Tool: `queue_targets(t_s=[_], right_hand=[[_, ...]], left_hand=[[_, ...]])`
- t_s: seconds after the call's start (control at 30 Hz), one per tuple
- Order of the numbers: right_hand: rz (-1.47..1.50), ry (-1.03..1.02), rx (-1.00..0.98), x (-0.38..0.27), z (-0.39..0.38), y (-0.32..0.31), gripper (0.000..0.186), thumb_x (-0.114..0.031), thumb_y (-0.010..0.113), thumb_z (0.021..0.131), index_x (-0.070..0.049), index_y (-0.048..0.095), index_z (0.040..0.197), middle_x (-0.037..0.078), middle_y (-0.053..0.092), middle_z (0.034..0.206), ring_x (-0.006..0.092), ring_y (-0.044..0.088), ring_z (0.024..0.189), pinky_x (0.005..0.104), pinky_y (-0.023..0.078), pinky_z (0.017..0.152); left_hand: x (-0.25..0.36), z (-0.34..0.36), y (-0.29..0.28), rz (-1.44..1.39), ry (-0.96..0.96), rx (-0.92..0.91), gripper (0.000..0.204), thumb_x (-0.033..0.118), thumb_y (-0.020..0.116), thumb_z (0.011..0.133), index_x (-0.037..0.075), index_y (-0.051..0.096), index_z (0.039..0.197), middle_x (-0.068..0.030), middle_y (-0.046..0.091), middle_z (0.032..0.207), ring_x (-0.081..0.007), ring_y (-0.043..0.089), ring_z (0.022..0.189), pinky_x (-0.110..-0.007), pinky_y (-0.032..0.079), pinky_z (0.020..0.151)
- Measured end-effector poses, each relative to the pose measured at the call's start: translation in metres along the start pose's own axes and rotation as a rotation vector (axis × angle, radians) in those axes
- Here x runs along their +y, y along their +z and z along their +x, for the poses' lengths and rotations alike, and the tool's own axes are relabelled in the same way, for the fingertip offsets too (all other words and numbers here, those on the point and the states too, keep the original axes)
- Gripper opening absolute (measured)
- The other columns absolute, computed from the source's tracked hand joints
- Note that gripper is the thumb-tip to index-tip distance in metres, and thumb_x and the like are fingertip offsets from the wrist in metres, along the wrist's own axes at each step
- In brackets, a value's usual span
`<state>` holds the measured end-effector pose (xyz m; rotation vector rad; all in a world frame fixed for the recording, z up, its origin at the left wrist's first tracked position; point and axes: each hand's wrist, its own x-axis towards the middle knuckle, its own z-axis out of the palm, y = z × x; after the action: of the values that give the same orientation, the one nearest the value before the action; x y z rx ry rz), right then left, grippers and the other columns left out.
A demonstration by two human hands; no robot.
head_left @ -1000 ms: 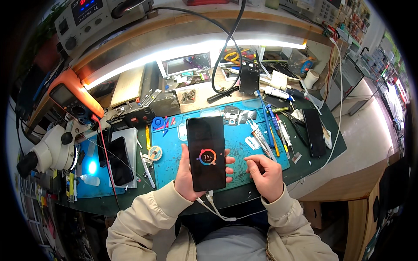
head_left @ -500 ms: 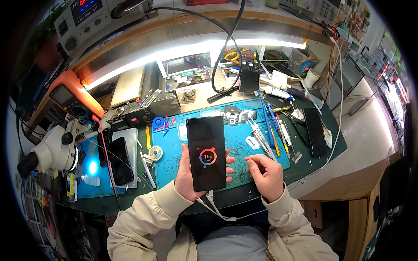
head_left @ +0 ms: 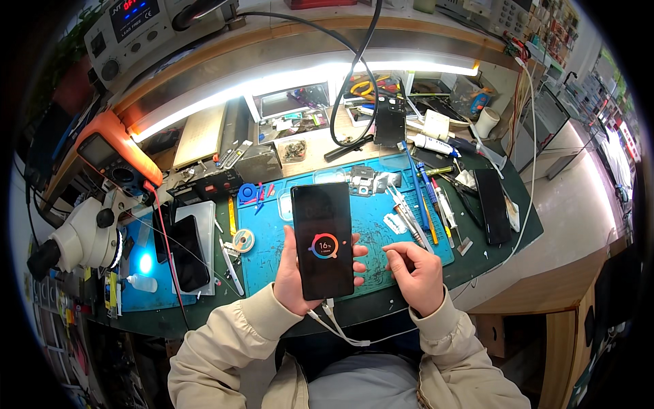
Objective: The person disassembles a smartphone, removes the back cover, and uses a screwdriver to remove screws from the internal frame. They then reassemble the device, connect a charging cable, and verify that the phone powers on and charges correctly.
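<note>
My left hand [head_left: 291,276] is wrapped round a black smartphone [head_left: 321,273], thumb along one edge and fingertips showing at the other. The phone is upright, and its dark screen glows with a coloured charging ring. A white charging cable [head_left: 338,328] runs from its lower end, with a second white plug hanging beside it. To the right of the phone, my right hand [head_left: 417,278] hovers over the mat's front edge, fingers curled in and thumb against them, with nothing visible in it. Beneath both hands lies a blue repair mat [head_left: 266,255].
Tweezers [head_left: 407,217], screwdrivers and pens crowd the mat's right side, near another black phone [head_left: 492,206]. At left are a white microscope [head_left: 80,235], an orange multimeter [head_left: 117,153], a solder reel [head_left: 243,240] and phones on a clear box. A black cable [head_left: 334,123] loops down behind.
The coloured ring and dots on the phone's screen have shifted in their animation. Both hands and the phone stay in place.
</note>
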<state>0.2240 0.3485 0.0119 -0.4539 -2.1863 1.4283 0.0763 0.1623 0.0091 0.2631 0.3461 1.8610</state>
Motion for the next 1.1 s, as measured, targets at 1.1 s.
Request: queue_targets(t_s=[1.1], right_hand=[[0.322,-0.157,0.140,-0.038,-0.137,0.019,0.038,-0.009,0.083,0.087,-0.001,0.060,0.116,0.006,0.066,0.095,0.0084,0.064,0.075,0.0257,0.053,0.064]], left_hand=[[-0.111,-0.009,0.093,0.130,0.560,0.116,0.093,0.084,0.031,0.097,0.007,0.050,0.144,-0.0114,0.063,0.131,-0.0258,0.064,0.106,-0.047,0.056,0.093]])
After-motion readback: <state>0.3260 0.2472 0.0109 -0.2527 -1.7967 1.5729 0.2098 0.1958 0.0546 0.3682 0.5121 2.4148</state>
